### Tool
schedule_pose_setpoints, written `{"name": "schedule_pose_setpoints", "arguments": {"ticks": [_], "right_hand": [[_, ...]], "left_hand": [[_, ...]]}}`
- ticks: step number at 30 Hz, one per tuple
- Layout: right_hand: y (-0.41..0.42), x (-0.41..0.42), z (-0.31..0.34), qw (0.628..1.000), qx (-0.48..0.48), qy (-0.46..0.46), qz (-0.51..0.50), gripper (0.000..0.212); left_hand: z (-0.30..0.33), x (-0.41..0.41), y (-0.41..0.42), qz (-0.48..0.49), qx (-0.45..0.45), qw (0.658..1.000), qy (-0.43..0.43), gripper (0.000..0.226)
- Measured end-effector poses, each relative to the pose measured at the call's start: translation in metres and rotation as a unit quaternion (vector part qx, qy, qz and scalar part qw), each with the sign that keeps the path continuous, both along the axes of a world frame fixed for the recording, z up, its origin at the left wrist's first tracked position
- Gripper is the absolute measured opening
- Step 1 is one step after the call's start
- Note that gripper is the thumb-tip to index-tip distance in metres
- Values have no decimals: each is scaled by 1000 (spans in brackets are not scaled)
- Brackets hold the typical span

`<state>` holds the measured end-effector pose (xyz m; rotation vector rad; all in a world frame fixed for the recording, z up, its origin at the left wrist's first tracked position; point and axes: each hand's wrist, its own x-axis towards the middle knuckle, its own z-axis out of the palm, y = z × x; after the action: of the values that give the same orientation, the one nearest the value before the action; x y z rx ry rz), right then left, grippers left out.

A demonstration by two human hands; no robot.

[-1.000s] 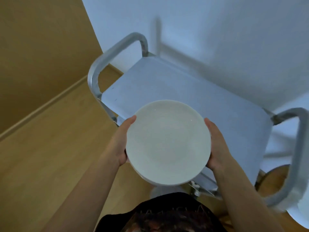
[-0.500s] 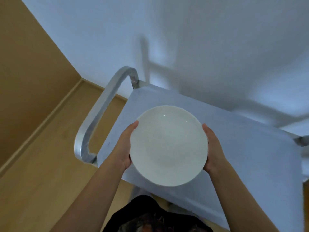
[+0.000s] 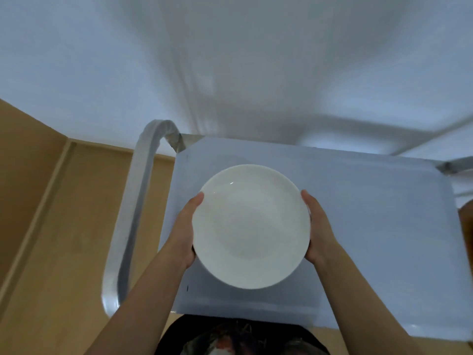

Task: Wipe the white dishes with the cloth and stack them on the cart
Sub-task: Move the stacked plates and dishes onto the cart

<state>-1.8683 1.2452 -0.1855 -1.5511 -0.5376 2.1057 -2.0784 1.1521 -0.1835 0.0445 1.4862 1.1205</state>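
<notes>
A: Holding a white dish (image 3: 250, 226) with both hands over the cart (image 3: 358, 226). Left hand (image 3: 183, 234) grips the left rim, thumb on the edge; right hand (image 3: 318, 231) grips the right rim the same way. Each grip is wrapped round the rim, fingers hidden under the dish.

B: Dish touching the cart top?

A: Can't tell. It sits over the left-centre of the pale blue-grey top, face up, roughly level. Might be more dishes beneath it; the underside is blurred.

B: Anything around?

A: Cart handle (image 3: 138, 213), a wrapped metal bar, curves along the cart's left side, just beside the left forearm, apart from the dish. Another metal bar (image 3: 458, 165) shows at the far right corner. White wall (image 3: 230, 73) directly behind the cart. Wooden floor (image 3: 64, 239) on the left, with a tan panel (image 3: 23, 155) running to the corner. Dark shirt (image 3: 230, 336) at the bottom edge.

B: Anything blocking?

A: Cart top round the dish shows only bare surface.
</notes>
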Motion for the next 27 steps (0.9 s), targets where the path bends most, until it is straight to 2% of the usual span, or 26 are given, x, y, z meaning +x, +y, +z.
{"name": "schedule_pose_setpoints", "arguments": {"ticks": [4,8,10,11,13,15,17,20,21,22,25,27], "right_hand": [[-5,3,-4,1000,-8,6,-16,44],[-6,5,-4,999,19,-27,3,41],[-7,5,-1,996,33,-85,10,28],[-7,6,0,991,41,-127,21,21],[-9,17,1,977,48,-203,54,21],[-15,38,2,965,68,-241,71,28],[-27,72,7,962,99,-245,68,20],[-56,137,16,951,139,-269,59,13],[-68,160,17,946,150,-281,56,13],[-80,184,18,939,160,-298,57,13],[-116,259,17,897,182,-389,103,18],[-138,309,17,861,192,-449,140,23]], "left_hand": [[-2,4,-4,-7,-3,1000,-7,32],[1,5,-2,-23,-7,1000,6,31],[2,3,-2,-47,-48,996,61,31],[2,1,-3,-72,-79,986,129,35],[4,0,-7,-132,-127,933,311,54],[16,6,-12,-146,-108,881,437,65],[31,26,-16,-166,-59,830,530,62],[48,85,-18,-217,-11,734,644,50],[53,109,-18,-231,0,711,664,48],[58,136,-18,-248,8,703,667,47],[63,220,-20,-316,46,704,635,43],[60,279,-27,-374,103,671,631,43]]}}
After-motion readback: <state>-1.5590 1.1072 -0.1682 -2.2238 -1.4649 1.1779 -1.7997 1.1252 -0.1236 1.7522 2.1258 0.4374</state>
